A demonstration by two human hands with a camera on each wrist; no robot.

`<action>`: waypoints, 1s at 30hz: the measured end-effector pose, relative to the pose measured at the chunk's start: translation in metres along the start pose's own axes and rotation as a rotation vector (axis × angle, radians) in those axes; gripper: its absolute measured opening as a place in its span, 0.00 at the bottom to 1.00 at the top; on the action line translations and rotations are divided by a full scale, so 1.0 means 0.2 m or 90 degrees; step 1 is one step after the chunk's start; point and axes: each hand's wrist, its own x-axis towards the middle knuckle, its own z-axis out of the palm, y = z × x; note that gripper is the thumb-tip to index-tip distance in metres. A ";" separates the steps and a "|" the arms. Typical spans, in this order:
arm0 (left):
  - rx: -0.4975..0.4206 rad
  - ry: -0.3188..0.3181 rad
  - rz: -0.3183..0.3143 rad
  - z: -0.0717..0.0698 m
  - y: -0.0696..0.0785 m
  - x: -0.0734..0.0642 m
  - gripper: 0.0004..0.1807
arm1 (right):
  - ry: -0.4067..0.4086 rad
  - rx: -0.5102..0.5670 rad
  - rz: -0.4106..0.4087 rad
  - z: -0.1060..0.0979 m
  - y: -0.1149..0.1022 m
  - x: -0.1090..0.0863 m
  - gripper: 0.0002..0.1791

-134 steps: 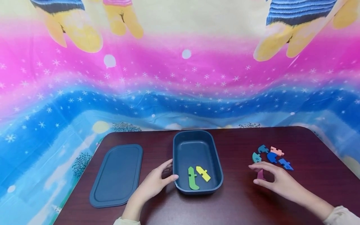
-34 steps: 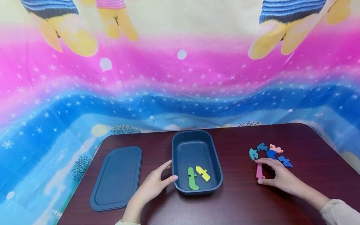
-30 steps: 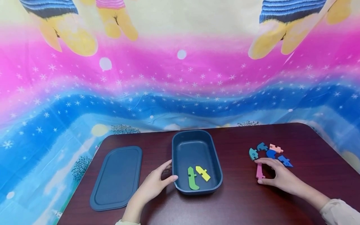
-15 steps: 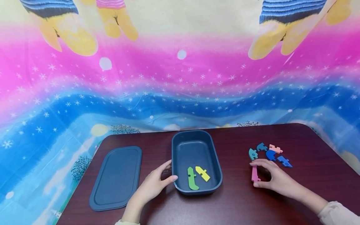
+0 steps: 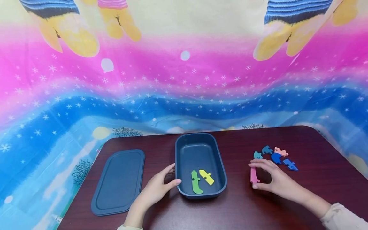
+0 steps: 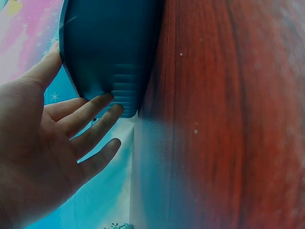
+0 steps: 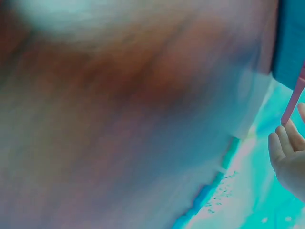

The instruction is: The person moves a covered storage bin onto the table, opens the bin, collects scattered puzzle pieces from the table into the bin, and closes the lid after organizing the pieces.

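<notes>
In the head view my right hand [image 5: 276, 179] pinches a pink puzzle piece [image 5: 253, 175] between thumb and fingers, upright and raised off the table. The right wrist view catches only part of that hand [image 7: 290, 162] at its right edge, with the pink piece at the fingertips. My left hand [image 5: 158, 185] rests against the left side of a dark blue-grey box [image 5: 224, 179]. In the left wrist view its fingers [image 6: 95, 109] lie fairly straight against the outer wall, the thumb at the rim. Inside the box lie a green puzzle piece [image 5: 196, 183] and a yellow puzzle piece [image 5: 207, 178].
Left of the box lies its matching flat lid [image 5: 119, 182]. On the right of the dark red table [image 5: 241, 207] are a teal piece [image 5: 266, 149], a salmon piece [image 5: 280, 151], a blue piece [image 5: 276, 157] and several others. A printed cloth [image 5: 184, 83] hangs behind.
My right hand has picked up the pink piece and carried it leftward, away from the other pieces and toward the box. The left hand stays at the box.
</notes>
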 end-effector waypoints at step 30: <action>0.007 0.006 0.004 0.00 0.01 -0.01 0.39 | -0.015 0.042 -0.089 0.07 -0.27 0.19 0.33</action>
